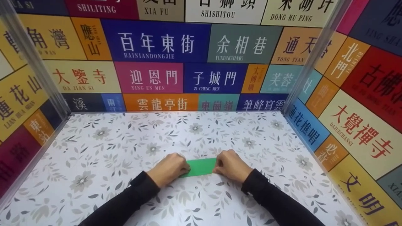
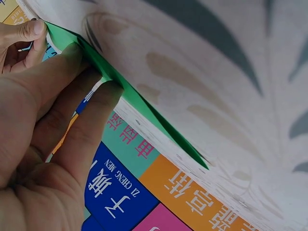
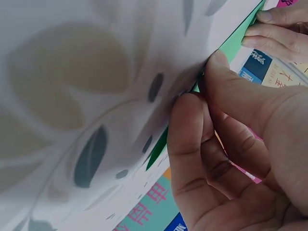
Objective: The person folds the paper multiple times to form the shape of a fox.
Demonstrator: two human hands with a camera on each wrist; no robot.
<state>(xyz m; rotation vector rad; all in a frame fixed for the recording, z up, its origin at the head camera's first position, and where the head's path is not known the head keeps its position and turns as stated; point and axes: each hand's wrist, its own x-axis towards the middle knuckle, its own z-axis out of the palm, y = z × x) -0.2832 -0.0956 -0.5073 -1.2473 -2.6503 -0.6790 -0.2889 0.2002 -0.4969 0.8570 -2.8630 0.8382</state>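
A strip of green paper [image 1: 202, 167] lies low over the patterned table between the two hands. At its left end my left hand [image 1: 169, 168] has its thumb and fingers on the paper. The left wrist view shows the green paper [image 2: 154, 115] running past those fingers to a pointed end, with two layers slightly parted. On the other end, my right hand [image 1: 230, 166] pinches the strip between thumb and index finger. In the right wrist view, the right hand [image 3: 240, 139] partly hides the green paper [image 3: 238, 43], and its tip shows below the index finger.
The white table [image 1: 125, 138] has a grey leaf-and-flower pattern. Behind it stands a wall panel [image 1: 150, 75] of colourful lettered blocks, with similar panels on the left and right sides. Clear corner posts [image 1: 311, 53] rise at the table's back corners.
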